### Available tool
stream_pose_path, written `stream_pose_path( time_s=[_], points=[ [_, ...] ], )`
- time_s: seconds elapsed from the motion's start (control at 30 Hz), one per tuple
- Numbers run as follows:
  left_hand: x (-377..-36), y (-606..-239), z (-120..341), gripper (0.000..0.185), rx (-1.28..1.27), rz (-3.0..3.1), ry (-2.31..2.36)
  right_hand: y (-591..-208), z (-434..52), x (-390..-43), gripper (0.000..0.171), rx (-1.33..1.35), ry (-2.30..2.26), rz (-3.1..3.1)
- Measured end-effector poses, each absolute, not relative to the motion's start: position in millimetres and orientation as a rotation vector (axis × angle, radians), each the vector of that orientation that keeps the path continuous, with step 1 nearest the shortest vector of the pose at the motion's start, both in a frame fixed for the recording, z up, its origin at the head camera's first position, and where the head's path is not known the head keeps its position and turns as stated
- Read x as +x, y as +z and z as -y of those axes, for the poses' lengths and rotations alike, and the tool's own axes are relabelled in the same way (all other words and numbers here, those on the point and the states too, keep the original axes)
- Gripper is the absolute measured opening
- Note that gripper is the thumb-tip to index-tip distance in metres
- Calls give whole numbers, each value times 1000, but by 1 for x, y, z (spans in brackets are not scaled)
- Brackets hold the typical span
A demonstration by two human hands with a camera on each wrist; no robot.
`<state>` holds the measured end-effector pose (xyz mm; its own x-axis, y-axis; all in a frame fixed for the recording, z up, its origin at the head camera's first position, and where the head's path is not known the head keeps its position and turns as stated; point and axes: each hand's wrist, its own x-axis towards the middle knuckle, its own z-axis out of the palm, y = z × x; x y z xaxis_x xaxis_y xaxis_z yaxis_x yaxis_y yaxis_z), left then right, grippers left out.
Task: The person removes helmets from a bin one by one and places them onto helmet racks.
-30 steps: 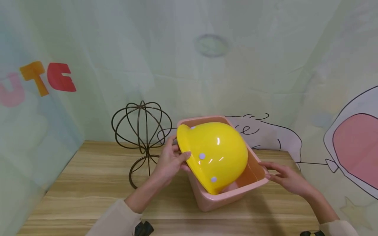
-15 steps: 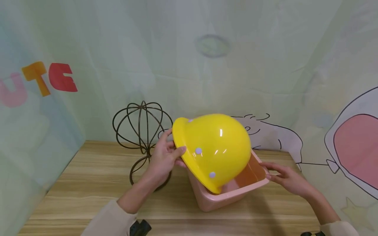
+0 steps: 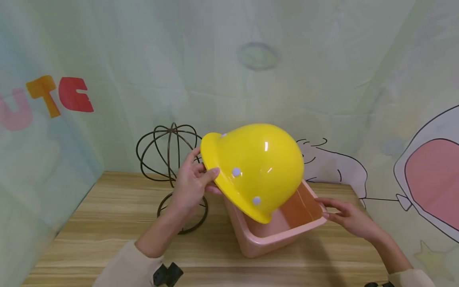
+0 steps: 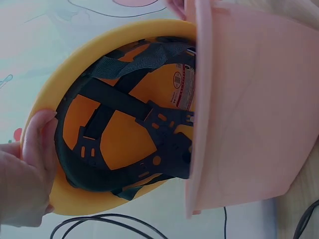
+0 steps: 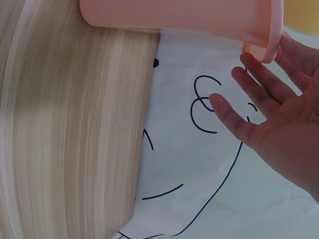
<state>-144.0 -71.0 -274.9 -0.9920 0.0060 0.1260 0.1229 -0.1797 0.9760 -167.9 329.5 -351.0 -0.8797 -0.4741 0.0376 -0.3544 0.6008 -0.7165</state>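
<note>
The left hand pinches the brim of the yellow hard hat, thumb on top of the brim and fingers curled under it. Over the last second it has carried the hat up and toward ten o'clock: a second ago the shell sat low inside the pink plastic tub, and now it is tilted above the tub's near-left part, brim raised toward the hand, with only its lowest edge still overlapping the tub's opening. Whether that edge still touches the rim is hard to tell from the head view; it looks just clear. The left wrist view shows the hat's underside, its dark webbing harness and a label, with the tub wall right beside it.

The right hand has stayed where it was, at three o'clock of the tub, its fingers straight and lightly spread against the rim's corner, steadying rather than gripping; the right wrist view shows the fingertips touching the lip.

So the hat is all but out of the tub. The wire hat stand sits on the wooden table at nine o'clock of the tub, just behind the left hand.
</note>
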Motion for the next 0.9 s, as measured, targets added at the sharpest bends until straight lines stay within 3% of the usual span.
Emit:
stream_pose_path(
  time_s=[0.9],
  points=[
    [-145, -249, 115, 51, -301, 1592, -2323, -354, -330, -171, 40, -756, -1161, -2677]
  ],
)
